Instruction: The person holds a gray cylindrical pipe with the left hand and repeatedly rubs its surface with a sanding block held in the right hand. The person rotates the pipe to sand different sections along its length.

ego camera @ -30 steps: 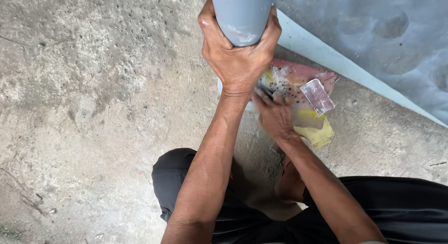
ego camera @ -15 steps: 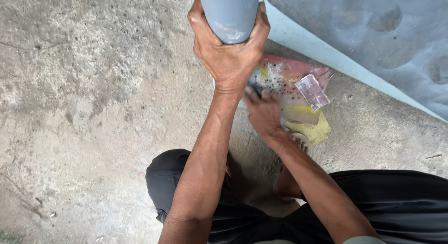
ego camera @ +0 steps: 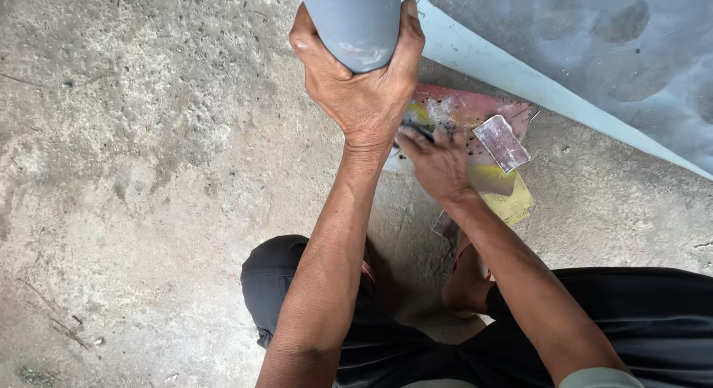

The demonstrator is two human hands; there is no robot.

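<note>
My left hand (ego camera: 362, 91) is wrapped around the lower end of a thick grey pipe (ego camera: 353, 20) that stands upright at the top of the view. My right hand (ego camera: 438, 161) lies just below and right of it, fingers closed around a small dark object (ego camera: 420, 128) that is mostly hidden. Under the right hand lie red and yellow sheets (ego camera: 475, 109) on the concrete. A small grey rectangular piece (ego camera: 503, 143) rests on them.
A long pale blue pipe (ego camera: 535, 80) runs diagonally across the upper right beside a blue-grey surface (ego camera: 616, 46). Rough concrete floor (ego camera: 148, 173) fills the left. My knees in dark trousers (ego camera: 297, 284) sit at the bottom.
The view has shifted slightly; the grey pipe and left hand sit a little further left and higher in view. The right hand has slid a little further right over the sheets.
</note>
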